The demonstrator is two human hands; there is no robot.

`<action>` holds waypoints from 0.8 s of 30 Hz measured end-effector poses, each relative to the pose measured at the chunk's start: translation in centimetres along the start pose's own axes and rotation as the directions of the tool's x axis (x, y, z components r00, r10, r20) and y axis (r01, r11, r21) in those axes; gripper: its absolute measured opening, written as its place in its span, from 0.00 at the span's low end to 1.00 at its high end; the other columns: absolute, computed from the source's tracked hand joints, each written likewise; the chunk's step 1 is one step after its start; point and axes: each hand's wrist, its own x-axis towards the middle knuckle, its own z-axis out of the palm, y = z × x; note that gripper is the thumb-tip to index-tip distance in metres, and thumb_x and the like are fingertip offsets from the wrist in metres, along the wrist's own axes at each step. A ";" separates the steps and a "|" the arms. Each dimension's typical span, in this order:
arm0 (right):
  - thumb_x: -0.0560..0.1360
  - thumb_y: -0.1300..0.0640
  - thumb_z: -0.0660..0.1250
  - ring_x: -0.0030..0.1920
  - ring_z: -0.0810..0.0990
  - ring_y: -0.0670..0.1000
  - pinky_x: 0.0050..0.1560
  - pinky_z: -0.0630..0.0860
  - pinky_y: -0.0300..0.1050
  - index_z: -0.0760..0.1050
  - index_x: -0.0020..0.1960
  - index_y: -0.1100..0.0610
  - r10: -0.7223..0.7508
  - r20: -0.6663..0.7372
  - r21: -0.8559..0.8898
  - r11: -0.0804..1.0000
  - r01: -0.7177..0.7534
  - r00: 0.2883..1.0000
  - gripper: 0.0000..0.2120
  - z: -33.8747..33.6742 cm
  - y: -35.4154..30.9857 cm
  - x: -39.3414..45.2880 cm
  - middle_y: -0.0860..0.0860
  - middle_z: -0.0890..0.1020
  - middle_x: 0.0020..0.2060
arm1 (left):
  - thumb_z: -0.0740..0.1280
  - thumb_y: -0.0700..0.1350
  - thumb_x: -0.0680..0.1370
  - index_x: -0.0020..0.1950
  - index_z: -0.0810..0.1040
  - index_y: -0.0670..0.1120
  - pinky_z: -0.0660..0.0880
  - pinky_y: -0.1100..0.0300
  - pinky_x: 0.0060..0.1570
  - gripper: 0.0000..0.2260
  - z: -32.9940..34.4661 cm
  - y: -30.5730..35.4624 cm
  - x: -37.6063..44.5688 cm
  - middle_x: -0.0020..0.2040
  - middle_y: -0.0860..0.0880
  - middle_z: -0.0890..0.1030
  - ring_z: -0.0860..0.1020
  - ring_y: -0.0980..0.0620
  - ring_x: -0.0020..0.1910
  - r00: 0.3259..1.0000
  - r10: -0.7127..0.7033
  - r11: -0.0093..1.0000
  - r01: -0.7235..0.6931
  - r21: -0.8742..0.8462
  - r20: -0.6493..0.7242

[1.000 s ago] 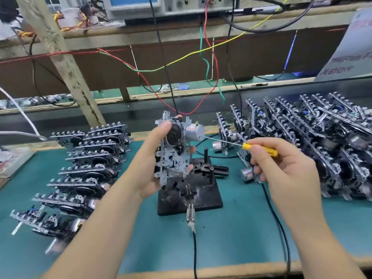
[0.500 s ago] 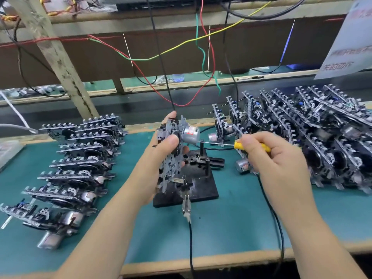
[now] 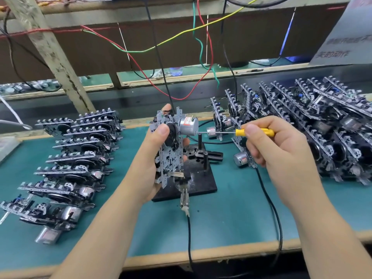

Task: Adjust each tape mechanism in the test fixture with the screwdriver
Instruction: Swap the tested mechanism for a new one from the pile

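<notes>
My left hand [image 3: 149, 160] grips a metal tape mechanism [image 3: 171, 154] upright, edge-on, just above the black test fixture [image 3: 193, 178] in the middle of the bench. Its silver motor [image 3: 188, 125] points right. My right hand [image 3: 277, 146] pinches the yellow-handled screwdriver [image 3: 254, 132] between thumb and fingers. The thin shaft runs level to the left and its tip meets the back of the motor.
A row of tape mechanisms [image 3: 74, 164] lies on the green mat [image 3: 231, 214] at the left. A dense pile of mechanisms [image 3: 314, 125] fills the right. A black cable with a clip [image 3: 184, 200] runs from the fixture to the front edge. Coloured wires [image 3: 201, 47] hang behind.
The mechanism has turned from nearly face-on to edge-on in my left hand. The screwdriver has levelled out and its tip has come to the motor's rear.
</notes>
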 end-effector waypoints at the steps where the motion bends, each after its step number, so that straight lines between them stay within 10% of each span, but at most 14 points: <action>1: 0.82 0.58 0.66 0.29 0.69 0.45 0.29 0.67 0.33 0.78 0.47 0.59 0.000 -0.005 0.008 1.000 0.000 1.000 0.06 0.0 0.0 0.0 0.50 0.73 0.28 | 0.64 0.63 0.73 0.57 0.83 0.63 0.81 0.49 0.53 0.16 0.0 0.0 0.0 0.54 0.50 0.85 0.83 0.50 0.55 1.000 0.000 1.000 0.000 0.000 -0.009; 13: 0.82 0.59 0.66 0.29 0.67 0.47 0.29 0.66 0.35 0.78 0.46 0.61 -0.012 -0.026 0.049 0.999 0.013 1.000 0.07 0.4 0.5 -0.1 0.49 0.72 0.27 | 0.64 0.63 0.73 0.65 0.80 0.54 0.81 0.46 0.54 0.24 0.1 0.1 0.0 0.56 0.48 0.85 0.83 0.49 0.57 1.000 0.004 1.000 -0.003 0.016 -0.028; 17: 0.82 0.59 0.67 0.28 0.67 0.47 0.29 0.66 0.35 0.78 0.46 0.60 -0.005 -0.024 0.062 0.998 0.006 1.000 0.07 0.4 0.7 -0.1 0.48 0.73 0.26 | 0.65 0.62 0.72 0.56 0.83 0.66 0.80 0.49 0.55 0.15 0.3 0.0 0.0 0.55 0.48 0.84 0.82 0.49 0.57 0.999 0.043 0.999 -0.043 -0.029 -0.021; 20: 0.81 0.59 0.67 0.27 0.69 0.46 0.28 0.66 0.34 0.79 0.45 0.57 0.023 -0.052 0.143 0.990 -0.015 0.998 0.06 0.3 0.8 -0.1 0.48 0.74 0.26 | 0.66 0.61 0.71 0.69 0.75 0.63 0.81 0.50 0.54 0.25 0.1 -0.1 0.3 0.64 0.45 0.81 0.81 0.49 0.58 0.995 0.082 0.995 -0.085 -0.056 -0.063; 24: 0.76 0.59 0.71 0.27 0.67 0.44 0.28 0.65 0.33 0.82 0.43 0.52 0.112 -0.151 0.319 0.946 -0.059 0.982 0.04 -0.8 1.0 0.3 0.49 0.74 0.29 | 0.69 0.62 0.69 0.75 0.64 0.67 0.74 0.59 0.63 0.35 -1.2 1.0 1.9 0.63 0.64 0.80 0.78 0.62 0.60 0.982 0.187 0.920 -0.163 0.357 -0.033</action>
